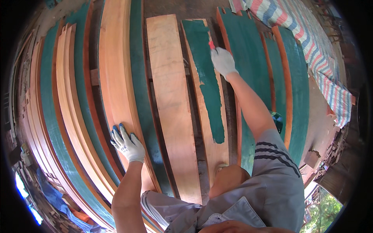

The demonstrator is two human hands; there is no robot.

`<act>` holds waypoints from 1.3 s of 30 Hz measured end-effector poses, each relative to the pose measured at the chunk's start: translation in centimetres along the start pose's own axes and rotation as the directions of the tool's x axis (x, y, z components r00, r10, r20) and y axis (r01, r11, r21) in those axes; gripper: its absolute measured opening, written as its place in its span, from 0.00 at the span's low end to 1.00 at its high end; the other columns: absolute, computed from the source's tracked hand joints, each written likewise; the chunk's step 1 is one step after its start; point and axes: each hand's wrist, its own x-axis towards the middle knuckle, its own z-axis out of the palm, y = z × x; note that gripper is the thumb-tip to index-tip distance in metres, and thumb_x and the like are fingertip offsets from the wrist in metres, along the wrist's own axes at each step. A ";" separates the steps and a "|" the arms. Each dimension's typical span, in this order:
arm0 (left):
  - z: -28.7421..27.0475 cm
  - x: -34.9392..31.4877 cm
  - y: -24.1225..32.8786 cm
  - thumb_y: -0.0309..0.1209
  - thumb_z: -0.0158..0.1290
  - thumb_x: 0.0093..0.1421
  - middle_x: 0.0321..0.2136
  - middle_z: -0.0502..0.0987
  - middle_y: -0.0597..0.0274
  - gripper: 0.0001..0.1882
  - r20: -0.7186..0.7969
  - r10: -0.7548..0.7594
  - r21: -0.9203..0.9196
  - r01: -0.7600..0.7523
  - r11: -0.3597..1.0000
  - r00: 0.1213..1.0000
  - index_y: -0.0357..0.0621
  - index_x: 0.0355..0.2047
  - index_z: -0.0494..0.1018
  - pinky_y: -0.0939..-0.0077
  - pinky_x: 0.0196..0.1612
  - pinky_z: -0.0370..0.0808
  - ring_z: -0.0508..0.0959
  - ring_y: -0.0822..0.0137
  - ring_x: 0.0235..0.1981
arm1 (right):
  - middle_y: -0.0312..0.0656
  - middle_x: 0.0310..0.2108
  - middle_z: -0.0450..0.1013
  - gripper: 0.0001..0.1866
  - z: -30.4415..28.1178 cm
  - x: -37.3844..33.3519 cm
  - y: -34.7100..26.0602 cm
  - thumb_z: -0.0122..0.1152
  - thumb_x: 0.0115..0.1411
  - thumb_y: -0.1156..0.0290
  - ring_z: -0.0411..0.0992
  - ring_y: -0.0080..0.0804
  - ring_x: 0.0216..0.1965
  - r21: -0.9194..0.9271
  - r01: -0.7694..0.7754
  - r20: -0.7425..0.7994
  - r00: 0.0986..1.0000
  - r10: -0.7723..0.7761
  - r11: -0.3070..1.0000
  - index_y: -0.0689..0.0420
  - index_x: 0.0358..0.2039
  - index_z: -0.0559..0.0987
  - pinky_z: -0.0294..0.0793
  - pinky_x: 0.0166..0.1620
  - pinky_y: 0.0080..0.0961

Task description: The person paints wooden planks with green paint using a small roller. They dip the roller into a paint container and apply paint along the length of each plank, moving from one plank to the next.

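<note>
My right hand (224, 62), in a whitish work glove, is closed around a paintbrush with a red handle (211, 45). Its bristles are hard to make out against the paint. It is over the right edge of a narrow wooden board (211, 97), near the far end. Wet-looking dark green paint covers much of that board, with bare wood along its edges and near end. My left hand (128, 145), gloved in white with blue fingertips, lies with fingers spread on a wide unpainted plank (116, 77) to the left.
A bare board (171, 93) lies left of the painted one. Green-coated boards (248, 50) are on the right, and more green and bare planks (68, 81) on the left. Partly behind my right arm sits a dark green container (277, 119). Striped sheeting (307, 39) drapes at the far right.
</note>
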 end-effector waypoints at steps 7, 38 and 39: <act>0.4 0.1 -0.1 0.30 0.52 0.67 0.77 0.54 0.40 0.36 -0.013 0.023 -0.020 -0.023 1.000 1.000 0.45 0.75 0.61 0.30 0.77 0.39 0.50 0.37 0.78 | 0.62 0.49 0.81 0.27 2.4 8.6 -2.2 0.43 0.72 0.55 0.79 0.63 0.53 -0.040 -0.073 0.042 0.996 0.075 0.996 0.64 0.43 0.86 0.77 0.58 0.54; -0.2 -0.2 -0.3 0.29 0.53 0.65 0.77 0.54 0.38 0.37 0.000 0.013 0.009 -0.013 1.000 1.000 0.43 0.75 0.61 0.29 0.77 0.40 0.51 0.35 0.78 | 0.65 0.45 0.81 0.27 -0.2 5.0 -1.3 0.45 0.72 0.53 0.80 0.65 0.50 0.025 -0.149 0.072 0.987 0.147 0.989 0.63 0.39 0.86 0.77 0.57 0.55; -0.2 -0.1 -0.2 0.29 0.54 0.65 0.77 0.54 0.38 0.37 0.003 0.014 0.006 -0.014 1.000 1.000 0.43 0.75 0.61 0.29 0.77 0.40 0.51 0.35 0.78 | 0.65 0.45 0.81 0.28 -0.3 5.7 -0.7 0.45 0.72 0.52 0.79 0.65 0.51 -0.081 -0.034 0.066 0.997 0.040 0.996 0.63 0.39 0.86 0.77 0.58 0.55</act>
